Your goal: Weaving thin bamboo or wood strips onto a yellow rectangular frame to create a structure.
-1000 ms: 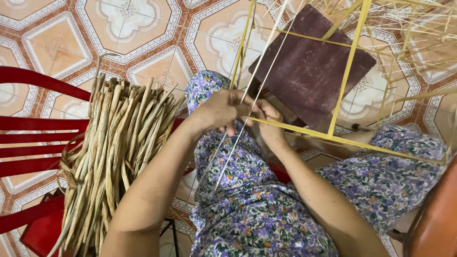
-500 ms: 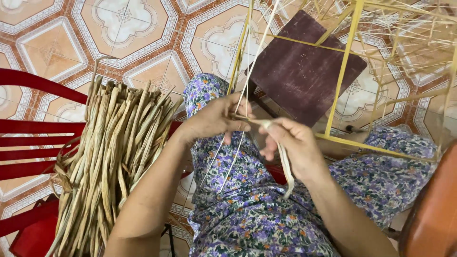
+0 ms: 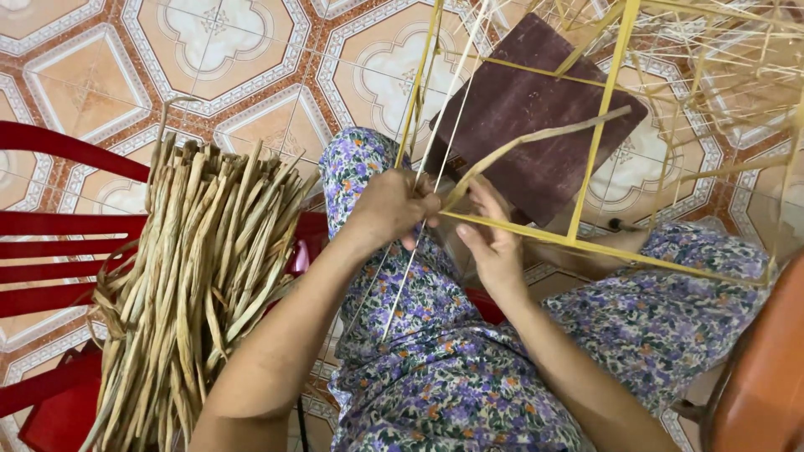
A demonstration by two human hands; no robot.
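My left hand is closed around the corner of a yellow wire frame and pinches thin pale strands that hang down over my lap. My right hand sits just right of it under the frame's lower bar and grips a flat dried straw strip, which rises up and to the right across the frame. Both hands work above my knees in floral trousers.
A thick bundle of dried straw strips lies on a red plastic chair at my left. A dark brown board lies on the patterned tile floor behind the frame. Loose straw and more frame fill the top right; an orange object edges the right.
My right hand, which had pulled away to the lower right with the strip, has come back against the frame corner; the strip now points up and right across the frame.
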